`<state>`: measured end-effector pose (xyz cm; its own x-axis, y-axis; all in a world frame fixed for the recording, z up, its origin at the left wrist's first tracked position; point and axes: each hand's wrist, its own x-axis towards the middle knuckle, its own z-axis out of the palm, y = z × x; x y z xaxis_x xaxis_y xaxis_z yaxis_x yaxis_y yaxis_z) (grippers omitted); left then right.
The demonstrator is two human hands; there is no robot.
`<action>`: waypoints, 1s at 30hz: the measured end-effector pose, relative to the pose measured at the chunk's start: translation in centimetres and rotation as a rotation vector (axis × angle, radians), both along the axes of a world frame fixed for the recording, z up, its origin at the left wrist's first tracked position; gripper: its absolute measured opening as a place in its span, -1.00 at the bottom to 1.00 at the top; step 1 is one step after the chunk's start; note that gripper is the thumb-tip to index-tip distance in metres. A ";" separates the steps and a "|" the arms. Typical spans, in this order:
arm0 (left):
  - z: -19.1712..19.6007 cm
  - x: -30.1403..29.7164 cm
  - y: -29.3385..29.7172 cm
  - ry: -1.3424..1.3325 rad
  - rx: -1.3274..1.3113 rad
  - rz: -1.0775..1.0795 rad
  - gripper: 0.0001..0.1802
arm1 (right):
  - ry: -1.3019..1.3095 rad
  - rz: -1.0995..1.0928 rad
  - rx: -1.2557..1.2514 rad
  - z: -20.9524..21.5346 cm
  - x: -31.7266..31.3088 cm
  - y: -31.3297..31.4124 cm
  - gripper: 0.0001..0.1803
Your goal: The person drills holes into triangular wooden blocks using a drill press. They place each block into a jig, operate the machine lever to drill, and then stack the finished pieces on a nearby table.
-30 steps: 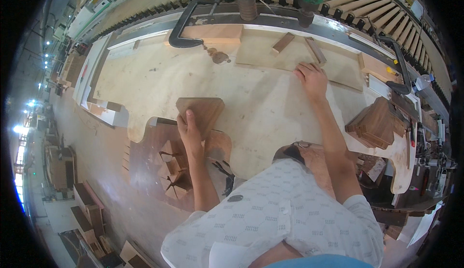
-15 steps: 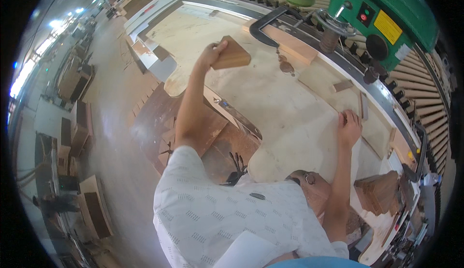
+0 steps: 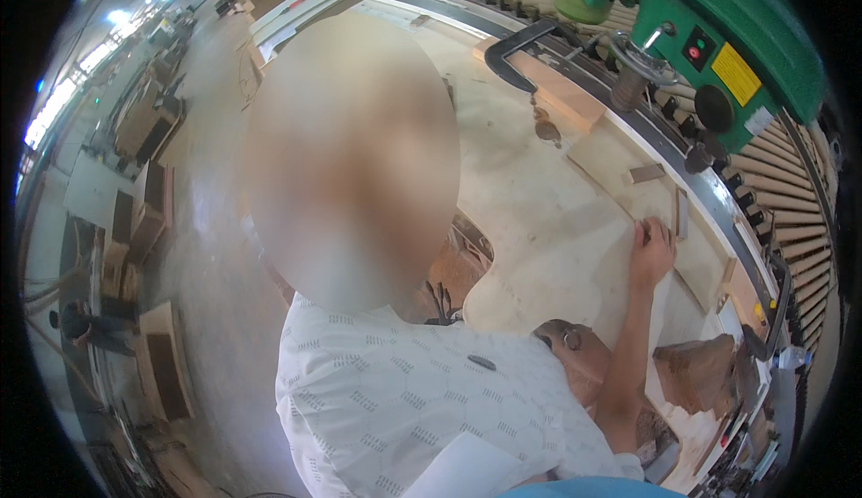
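My right hand (image 3: 654, 254) rests on the pale worktop (image 3: 548, 246), at the near edge of a thin flat panel (image 3: 602, 158). Its fingers are bent and drawn together; what they grip, if anything, is too small to make out. Close by stand a narrow wood strip (image 3: 681, 214) and a small brown block (image 3: 646, 173), both on the panel. A large blurred oval covers my left hand and forearm, so neither that hand nor anything in it can be seen.
A green drill press (image 3: 745, 49) overhangs the far right. A black C-clamp (image 3: 516, 49) sits on a wooden fence (image 3: 561, 94). Stacked brown wood pieces (image 3: 691, 372) lie near right. Rollers (image 3: 781, 202) run behind. Far left, a person (image 3: 81, 323) stands by wooden boxes.
Half a second ago my left hand held up a brown wood block over the worktop; now blur hides that area. My right hand stays at the panel's edge. The view has shifted slightly.
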<state>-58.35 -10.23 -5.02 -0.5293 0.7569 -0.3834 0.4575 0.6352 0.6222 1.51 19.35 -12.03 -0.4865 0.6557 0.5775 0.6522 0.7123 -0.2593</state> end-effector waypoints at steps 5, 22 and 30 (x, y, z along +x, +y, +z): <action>3.1 0.0 1.0 0.251 0.044 -0.135 -0.58 | 0.283 0.070 0.025 -2.8 -2.4 0.6 -0.92; 14.2 54.8 6.2 -1.401 0.902 -1.700 -0.05 | 0.794 -0.270 0.304 10.3 24.4 -14.6 -0.48; 12.7 60.2 12.2 -1.340 0.790 -1.727 -0.14 | 0.242 -0.384 -0.402 5.1 31.4 -15.2 0.02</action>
